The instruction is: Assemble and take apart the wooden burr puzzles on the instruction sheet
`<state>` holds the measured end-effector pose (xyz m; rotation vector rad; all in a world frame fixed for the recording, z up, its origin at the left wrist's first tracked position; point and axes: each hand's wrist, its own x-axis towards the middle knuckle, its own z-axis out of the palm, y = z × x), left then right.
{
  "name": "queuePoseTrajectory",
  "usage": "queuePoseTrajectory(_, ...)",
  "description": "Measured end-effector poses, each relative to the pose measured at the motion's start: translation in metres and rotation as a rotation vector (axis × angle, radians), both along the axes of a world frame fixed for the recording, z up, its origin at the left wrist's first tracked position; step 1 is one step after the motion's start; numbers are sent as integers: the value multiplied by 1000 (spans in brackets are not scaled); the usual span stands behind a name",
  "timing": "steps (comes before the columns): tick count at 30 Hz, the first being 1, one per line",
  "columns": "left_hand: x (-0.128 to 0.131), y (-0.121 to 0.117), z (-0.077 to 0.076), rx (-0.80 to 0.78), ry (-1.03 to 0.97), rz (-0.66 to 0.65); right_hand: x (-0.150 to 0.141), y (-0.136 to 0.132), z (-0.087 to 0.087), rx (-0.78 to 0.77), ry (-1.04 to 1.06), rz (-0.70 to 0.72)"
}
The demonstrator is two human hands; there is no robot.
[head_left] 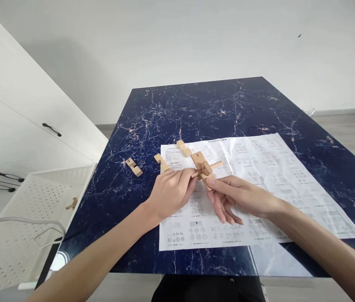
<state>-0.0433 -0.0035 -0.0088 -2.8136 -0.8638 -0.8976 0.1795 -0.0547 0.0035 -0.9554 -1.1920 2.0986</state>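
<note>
Here, wooden pieces (207,168) in both hands (171,189) (243,195)

White wall (180,46); white cabinet (16,84), 3 black handles (52,129).

Bright diffuse light, faint shadow on wall (196,46), pale glare on tabletop (196,111), blurry print (198,237), stretched edges

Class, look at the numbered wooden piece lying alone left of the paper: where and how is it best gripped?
Probably by the numbered end of the wooden piece, pinched across its long sides from above: it lies flat on the tabletop, with free space around, and its notched middle offers less to grip.
</note>
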Motion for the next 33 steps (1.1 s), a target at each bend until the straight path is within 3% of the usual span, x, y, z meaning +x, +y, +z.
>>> queuePoseTrajectory(8, -1, 5, -1, -54, 58, -84, 0, 1, -4, -145, 90, 66)
queuePoseTrajectory(17, -6, 12, -2, -8, 59, -141, 3, -1, -2, -41, 30, 88)
queuePoseTrajectory(29, -4, 10, -2, -164, -15, -105, 6, 5, 1, -203, 145, 108)
queuePoseTrajectory(33, -5, 13, -2, -145, -1, -132, 7, 4, 2, -212, 142, 85)
